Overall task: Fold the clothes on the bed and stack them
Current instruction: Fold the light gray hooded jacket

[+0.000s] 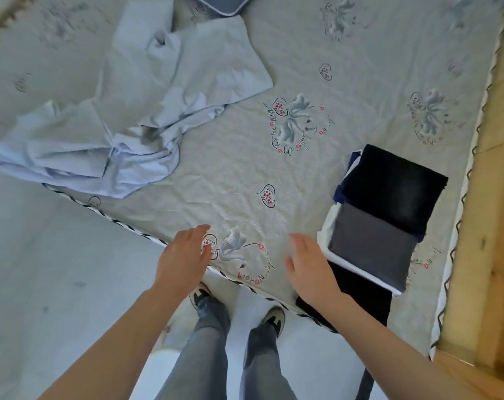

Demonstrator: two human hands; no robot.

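A crumpled light-blue garment (146, 111) lies unfolded on the far left of the bed (230, 174). At the right stands a stack of folded clothes: a black piece (395, 186) on top at the back, a grey piece (369, 243) over a white one in front, and a black piece (363, 298) at the bottom near the edge. My left hand (184, 258) hovers open over the bed's near edge and holds nothing. My right hand (311, 267) is open too, just left of the stack, fingers straight.
A dark grey pillow (222, 2) peeks in at the top edge. A wooden bed frame (498, 197) runs along the right side. My legs and shoes stand on the pale floor (57, 269) below the near edge of the mattress.
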